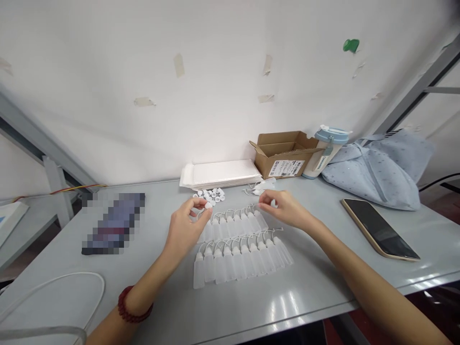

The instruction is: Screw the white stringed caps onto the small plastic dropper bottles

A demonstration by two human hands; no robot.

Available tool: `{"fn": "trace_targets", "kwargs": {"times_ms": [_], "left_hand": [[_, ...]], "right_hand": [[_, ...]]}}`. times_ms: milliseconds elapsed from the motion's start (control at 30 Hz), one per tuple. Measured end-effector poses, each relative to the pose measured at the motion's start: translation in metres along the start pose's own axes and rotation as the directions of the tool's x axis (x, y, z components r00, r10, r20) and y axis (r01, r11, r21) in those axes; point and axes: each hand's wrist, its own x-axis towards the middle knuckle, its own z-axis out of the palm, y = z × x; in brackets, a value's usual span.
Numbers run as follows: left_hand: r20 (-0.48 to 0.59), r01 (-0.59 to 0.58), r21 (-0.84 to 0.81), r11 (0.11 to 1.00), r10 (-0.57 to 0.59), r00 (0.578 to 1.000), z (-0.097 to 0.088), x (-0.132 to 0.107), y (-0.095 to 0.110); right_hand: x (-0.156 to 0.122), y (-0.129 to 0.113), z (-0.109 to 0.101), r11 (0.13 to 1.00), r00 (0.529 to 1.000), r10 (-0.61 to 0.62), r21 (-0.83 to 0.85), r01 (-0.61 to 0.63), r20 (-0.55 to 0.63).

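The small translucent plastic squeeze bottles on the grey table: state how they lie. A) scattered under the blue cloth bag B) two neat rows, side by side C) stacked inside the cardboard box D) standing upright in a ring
B: the small translucent plastic squeeze bottles lie side by side in two rows on the grey table, between the left hand and right hand.

Both hands raised side by side, left (187, 225) and right (283, 207), fingertips pinched, forearms angled inward
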Motion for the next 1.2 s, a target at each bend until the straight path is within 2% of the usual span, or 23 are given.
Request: {"fn": "trace_targets", "kwargs": {"times_ms": [100,267,500,667,833,933,1000,1067,1133,1200], "left_hand": [[0.020,-0.010,-0.002,1.000,0.010,1.000,0.001,-0.004,0.004],[0.042,0.003,0.017,1.000,-0.004,0.999,0.001,-0.007,0.007],[0.069,0.005,0.009,1.000,-0.006,0.998,0.004,-0.009,0.006],[0.103,-0.013,-0.014,1.000,0.014,0.995,0.007,-0.010,0.006],[0.169,-0.014,-0.029,0.999,0.019,0.985,0.008,-0.011,0.009],[0.214,-0.031,-0.041,0.999,0.039,0.976,0.009,-0.011,0.011],[0.242,-0.056,-0.046,0.997,0.065,0.968,0.009,-0.012,0.012],[0.280,-0.073,-0.078,0.994,0.092,0.956,0.008,-0.012,0.013],[0.338,-0.071,-0.142,0.987,0.116,0.934,0.006,-0.012,0.014],[0.406,-0.052,-0.216,0.975,0.138,0.903,0.004,-0.013,0.015]], "right_hand": [[-0.006,-0.007,0.000,0.998,0.989,0.057,0.014,-0.060,0.139],[-0.009,-0.003,-0.002,0.993,0.959,0.121,-0.023,-0.120,0.255],[-0.005,-0.001,0.000,0.942,0.947,0.244,-0.285,-0.179,0.210],[-0.004,-0.001,-0.002,0.932,0.960,0.241,-0.311,-0.187,0.144],[-0.007,-0.011,0.001,0.975,0.986,0.159,-0.164,-0.150,0.041],[-0.010,-0.024,0.005,0.995,0.996,0.087,0.054,-0.089,0.037],[-0.012,-0.034,0.006,0.949,0.987,0.036,0.303,-0.083,0.157],[-0.015,-0.043,0.006,0.845,0.943,-0.008,0.507,-0.171,0.332],[-0.016,-0.049,0.007,0.764,0.895,-0.034,0.589,-0.263,0.445],[-0.017,-0.052,0.009,0.729,0.876,-0.046,0.616,-0.299,0.480]]}}
